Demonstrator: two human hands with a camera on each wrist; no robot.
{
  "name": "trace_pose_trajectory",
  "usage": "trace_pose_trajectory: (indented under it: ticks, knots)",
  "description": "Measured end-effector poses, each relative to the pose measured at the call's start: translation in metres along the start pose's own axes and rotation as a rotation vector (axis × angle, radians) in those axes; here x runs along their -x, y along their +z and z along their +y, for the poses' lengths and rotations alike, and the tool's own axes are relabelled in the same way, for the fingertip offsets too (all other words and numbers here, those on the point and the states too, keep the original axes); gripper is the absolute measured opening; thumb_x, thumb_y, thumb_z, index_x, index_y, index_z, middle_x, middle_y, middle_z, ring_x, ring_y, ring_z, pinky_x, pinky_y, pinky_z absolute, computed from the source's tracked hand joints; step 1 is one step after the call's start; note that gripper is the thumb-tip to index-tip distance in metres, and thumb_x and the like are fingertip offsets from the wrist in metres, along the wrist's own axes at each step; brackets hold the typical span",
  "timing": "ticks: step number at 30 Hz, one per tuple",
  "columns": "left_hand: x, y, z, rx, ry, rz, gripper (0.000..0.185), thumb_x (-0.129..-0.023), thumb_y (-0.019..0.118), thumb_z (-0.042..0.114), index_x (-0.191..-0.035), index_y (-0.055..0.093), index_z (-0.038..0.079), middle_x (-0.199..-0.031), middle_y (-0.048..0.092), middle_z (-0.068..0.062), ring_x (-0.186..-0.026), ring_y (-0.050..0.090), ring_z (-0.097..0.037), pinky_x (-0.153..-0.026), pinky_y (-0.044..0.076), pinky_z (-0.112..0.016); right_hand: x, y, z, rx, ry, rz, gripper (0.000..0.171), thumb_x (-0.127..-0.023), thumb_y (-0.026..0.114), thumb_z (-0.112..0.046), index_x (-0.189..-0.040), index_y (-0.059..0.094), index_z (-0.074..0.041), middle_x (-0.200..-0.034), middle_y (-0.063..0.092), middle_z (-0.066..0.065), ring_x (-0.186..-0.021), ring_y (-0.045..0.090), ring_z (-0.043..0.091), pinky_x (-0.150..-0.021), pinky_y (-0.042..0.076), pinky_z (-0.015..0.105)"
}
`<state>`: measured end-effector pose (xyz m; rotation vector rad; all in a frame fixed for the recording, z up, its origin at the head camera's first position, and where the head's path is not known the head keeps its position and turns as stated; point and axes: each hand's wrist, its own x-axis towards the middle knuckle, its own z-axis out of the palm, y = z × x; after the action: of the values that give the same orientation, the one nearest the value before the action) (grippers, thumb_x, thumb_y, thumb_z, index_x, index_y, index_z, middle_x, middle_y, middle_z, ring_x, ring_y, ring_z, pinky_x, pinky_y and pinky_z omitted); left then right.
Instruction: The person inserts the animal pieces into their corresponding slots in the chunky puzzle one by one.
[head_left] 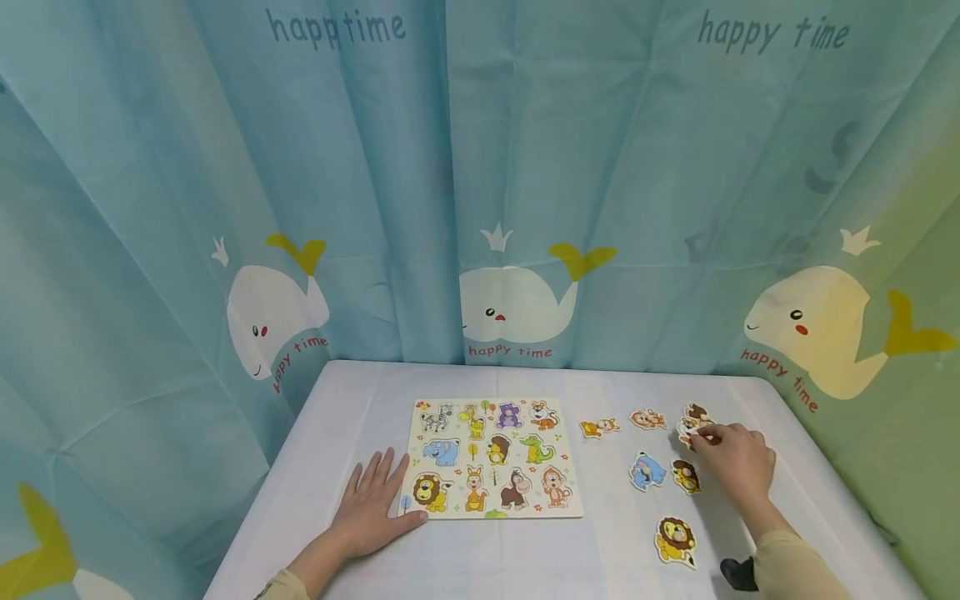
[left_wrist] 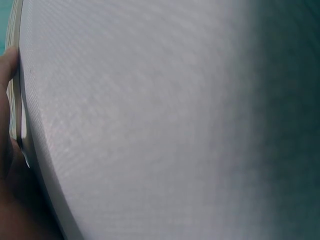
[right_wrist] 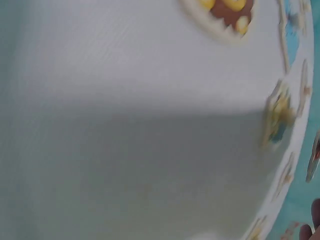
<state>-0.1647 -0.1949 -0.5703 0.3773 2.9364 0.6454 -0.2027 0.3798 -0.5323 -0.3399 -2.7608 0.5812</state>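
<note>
My right hand (head_left: 738, 462) pinches a small tiger puzzle piece (head_left: 686, 431) between thumb and fingertips at the right side of the table. In the right wrist view a thin piece (right_wrist: 314, 157) shows edge-on above the table, near the fingers (right_wrist: 316, 220). A brown gorilla piece (head_left: 699, 412) lies just behind the tiger, partly covered. My left hand (head_left: 367, 508) lies spread with straight fingers at the left edge of the animal puzzle board (head_left: 491, 510), its thumb at the near-left corner. Only a dark part of that hand (left_wrist: 7, 150) shows in the left wrist view.
Loose pieces lie right of the board: a kangaroo (head_left: 600, 428), a monkey (head_left: 648, 418), an elephant (head_left: 647, 472), a hedgehog (head_left: 686, 477) and a lion (head_left: 676, 540). The table (head_left: 525, 558) has a white cover. A blue whale-print curtain (head_left: 405, 167) hangs behind it.
</note>
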Motion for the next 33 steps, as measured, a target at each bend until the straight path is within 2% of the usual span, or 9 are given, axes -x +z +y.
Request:
trace_pose_trajectory:
  ticks: [11, 18, 25, 33]
  knots:
    - [0.001, -0.003, 0.001, -0.005, -0.009, -0.022, 0.104, -0.087, 0.062, 0.072, -0.161, 0.031, 0.007, -0.168, 0.017, -0.02, -0.155, 0.009, -0.042, -0.123, 0.001, -0.061, -0.003, 0.008, -0.045, -0.046, -0.135, 0.041, 0.019, -0.092, 0.074, -0.024, -0.096, 0.077, -0.005, -0.087, 0.064, 0.01, -0.087, 0.051, 0.034, -0.07, 0.034, 0.05]
    - [0.003, -0.003, 0.001, -0.002, -0.007, -0.017, 0.103, -0.087, 0.062, 0.072, -0.161, 0.03, 0.007, -0.168, 0.017, -0.02, -0.155, 0.008, -0.041, -0.123, 0.0, -0.06, -0.004, 0.014, -0.07, -0.076, -0.188, 0.043, 0.018, -0.091, 0.076, -0.024, -0.095, 0.078, -0.006, -0.088, 0.064, 0.009, -0.088, 0.052, 0.033, -0.072, 0.037, 0.052]
    - [0.002, 0.003, -0.003, -0.004, 0.01, 0.019, 0.104, -0.087, 0.062, 0.073, -0.161, 0.03, 0.007, -0.168, 0.018, -0.02, -0.155, 0.009, -0.041, -0.123, 0.0, -0.06, -0.007, 0.022, -0.093, -0.078, -0.247, 0.051, 0.016, -0.09, 0.076, -0.025, -0.092, 0.079, -0.009, -0.086, 0.065, 0.007, -0.087, 0.055, 0.033, -0.075, 0.04, 0.056]
    - [0.0, -0.002, 0.0, -0.007, -0.003, -0.008, 0.103, -0.087, 0.061, 0.072, -0.161, 0.031, 0.006, -0.168, 0.018, -0.022, -0.155, 0.009, -0.042, -0.123, 0.0, -0.061, -0.01, 0.034, -0.113, -0.098, -0.276, 0.027, 0.016, -0.091, 0.076, -0.026, -0.092, 0.079, -0.01, -0.088, 0.066, 0.006, -0.089, 0.055, 0.032, -0.074, 0.04, 0.054]
